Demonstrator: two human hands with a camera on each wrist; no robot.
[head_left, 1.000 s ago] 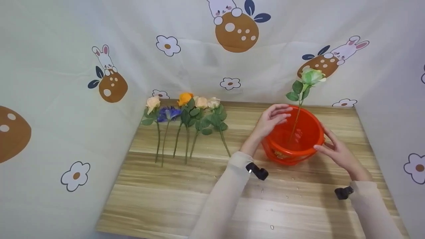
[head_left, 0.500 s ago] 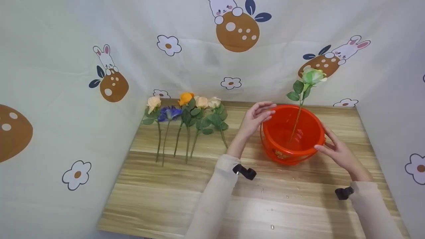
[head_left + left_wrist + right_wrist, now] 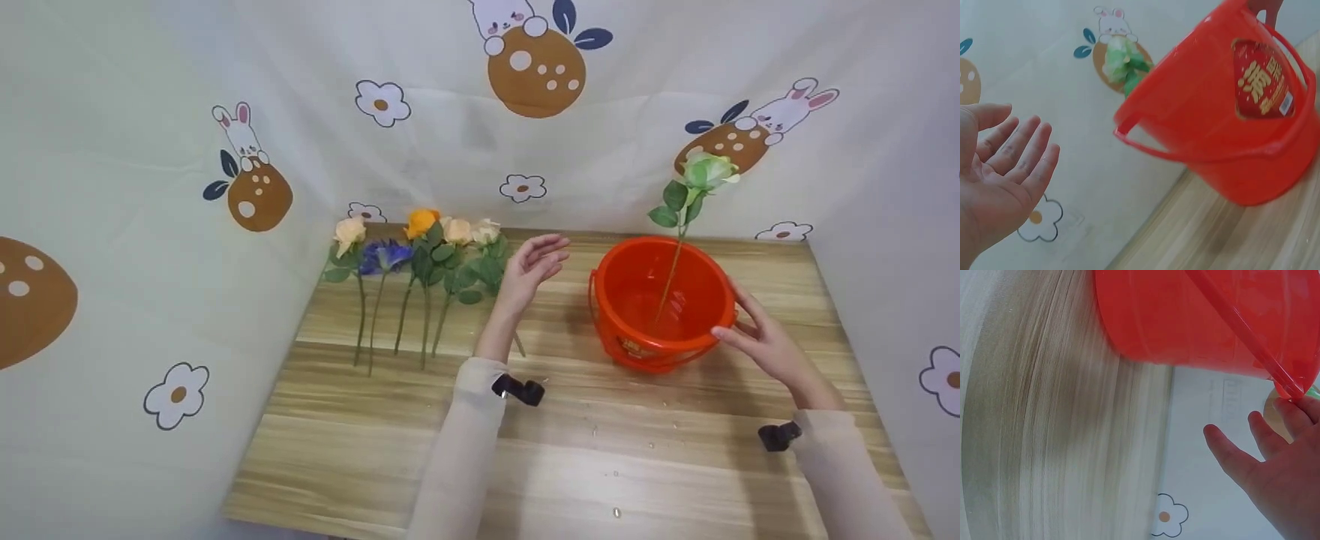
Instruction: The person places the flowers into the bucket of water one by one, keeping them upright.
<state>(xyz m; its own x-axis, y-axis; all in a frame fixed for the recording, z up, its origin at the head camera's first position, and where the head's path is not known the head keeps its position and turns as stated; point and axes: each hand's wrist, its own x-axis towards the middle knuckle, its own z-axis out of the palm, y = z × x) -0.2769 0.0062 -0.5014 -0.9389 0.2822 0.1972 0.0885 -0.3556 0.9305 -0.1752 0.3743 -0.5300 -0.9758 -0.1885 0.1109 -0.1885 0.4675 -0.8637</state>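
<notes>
The left hand [image 3: 531,271] is held above the table with nothing in it, fingers loosely bent and apart. It is between the flowers and the red bucket [image 3: 1202,107], nearest the cream rose [image 3: 486,232], whose stem it partly covers. My right hand [image 3: 766,343] rests on the bucket's right side, thumb at the rim and fingers extended along the outside. In the right wrist view its fingertips touch the bucket near the handle joint [image 3: 1289,385]. A pale green rose [image 3: 706,174] stands in the bucket, leaning against the far rim.
Left of the bucket, in a row on the wooden table [image 3: 337,450], lie a peach rose [image 3: 349,234], a blue-purple flower [image 3: 385,257], an orange rose [image 3: 422,223] and another peach rose [image 3: 456,231]. Water drops [image 3: 616,513] dot the tabletop. A printed cloth [image 3: 450,142] hangs behind.
My left hand has moved left, from over the bucket's left rim toward the lying flowers. The right hand, the bucket and the green rose have stayed in place.
</notes>
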